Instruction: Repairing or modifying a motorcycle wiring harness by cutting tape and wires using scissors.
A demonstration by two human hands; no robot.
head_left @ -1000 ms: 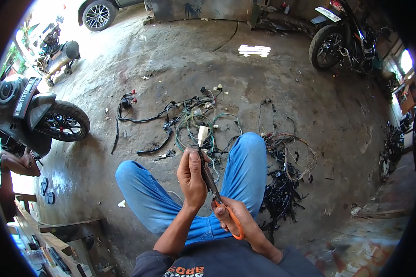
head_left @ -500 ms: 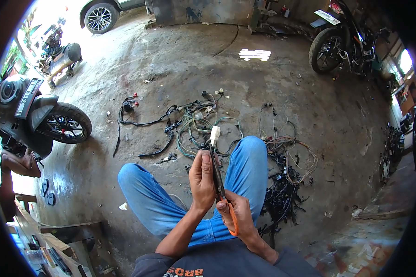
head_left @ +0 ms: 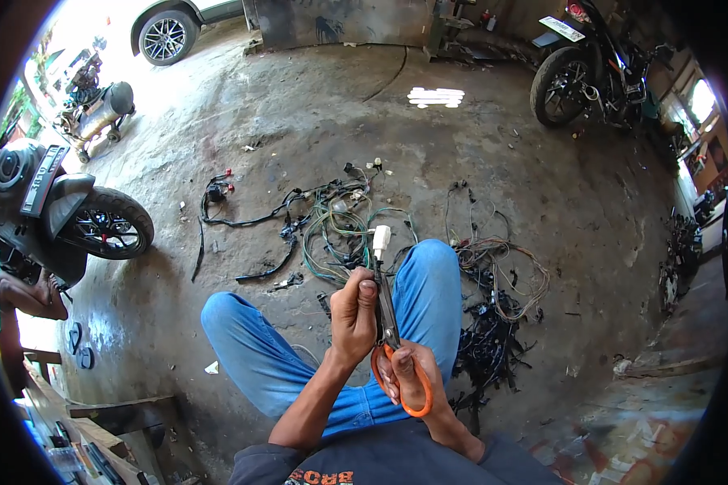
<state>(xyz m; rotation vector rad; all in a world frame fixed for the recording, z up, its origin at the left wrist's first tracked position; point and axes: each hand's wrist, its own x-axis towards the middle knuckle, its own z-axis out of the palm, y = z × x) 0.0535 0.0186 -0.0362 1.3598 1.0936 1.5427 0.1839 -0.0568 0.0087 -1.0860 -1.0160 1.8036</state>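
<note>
My left hand (head_left: 351,319) is closed round a dark cable just below a white plug connector (head_left: 382,241), which sticks up past the thumb. In my right hand (head_left: 416,373) are scissors with orange handles (head_left: 427,399), the thumb and fingers in the loops. Their dark blades (head_left: 389,314) point up alongside the left hand, close to the cable below the connector. Whether the blades touch the cable cannot be made out. Both hands are between my bent knees, above the floor.
Tangled wiring harnesses (head_left: 332,212) lie on the concrete ahead, with black cut pieces heaped (head_left: 489,343) by my right knee. Motorcycles stand at left (head_left: 105,222) and far right (head_left: 562,85). A wooden bench (head_left: 121,408) is at lower left, near another person's bare foot (head_left: 36,297).
The scissors have turned and their orange handles have spread apart, showing both loops. The connector has shifted slightly and shows a broader side. My left hand keeps its grip on the cable.
</note>
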